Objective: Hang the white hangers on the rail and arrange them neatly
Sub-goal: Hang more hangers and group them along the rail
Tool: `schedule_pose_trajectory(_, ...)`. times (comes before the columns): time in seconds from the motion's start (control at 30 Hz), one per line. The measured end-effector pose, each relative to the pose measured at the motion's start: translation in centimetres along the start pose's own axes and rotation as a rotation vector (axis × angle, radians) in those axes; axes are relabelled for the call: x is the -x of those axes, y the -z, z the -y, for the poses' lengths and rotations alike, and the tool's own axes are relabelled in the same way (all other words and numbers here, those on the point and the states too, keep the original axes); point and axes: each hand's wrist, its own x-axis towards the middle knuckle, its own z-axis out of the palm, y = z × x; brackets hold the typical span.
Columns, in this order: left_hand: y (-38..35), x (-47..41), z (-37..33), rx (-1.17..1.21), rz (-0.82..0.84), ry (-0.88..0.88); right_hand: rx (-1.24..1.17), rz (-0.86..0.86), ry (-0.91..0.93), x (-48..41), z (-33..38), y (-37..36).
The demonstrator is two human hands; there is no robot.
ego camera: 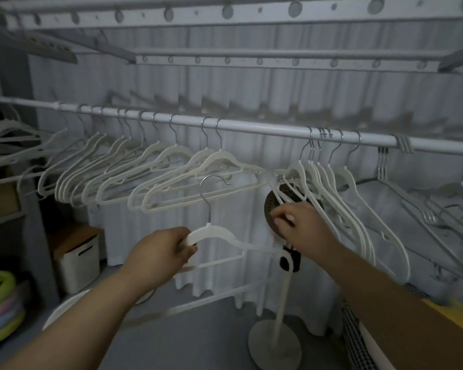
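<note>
Curtained backdrop [251,102], white rail [251,128] crowded with hung hangers [171,180]. Left grip [161,252] closed on a loose hanger [214,232] below the rail, hook upward. Right grip [300,222] pinching tilted hangers [340,198] on the rail.

The person is showing two bare forearms, uncovered along all their visible length, each ending in a bare hand: left hand [161,252], right hand [302,225].

Place: I stand in a home drying or closet corner.
Evidence: overhead drying rack [225,21], hanger rail [251,128], white curtain [251,89], storage box [76,263], pedestal fan [274,343].
</note>
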Motion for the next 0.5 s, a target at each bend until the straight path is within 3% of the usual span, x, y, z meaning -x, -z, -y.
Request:
schedule_pose_trajectory(0.1, 0.3, -1.5, 0.0, -0.004, -0.024, 0.037, 0.266, -0.227, 0.062, -2.1, -0.6, 0.2)
schedule_pose_trajectory(0.23, 0.5, -4.9, -0.3, -0.008, -0.059, 0.027, 0.494, -0.032, -0.216, -4.4, -1.3, 1.3)
schedule_pose_trajectory(0.5, 0.4, -12.6, -1.3, -0.011, -0.145, -0.056, 0.638, -0.066, -0.358, -7.5, -2.2, 0.0)
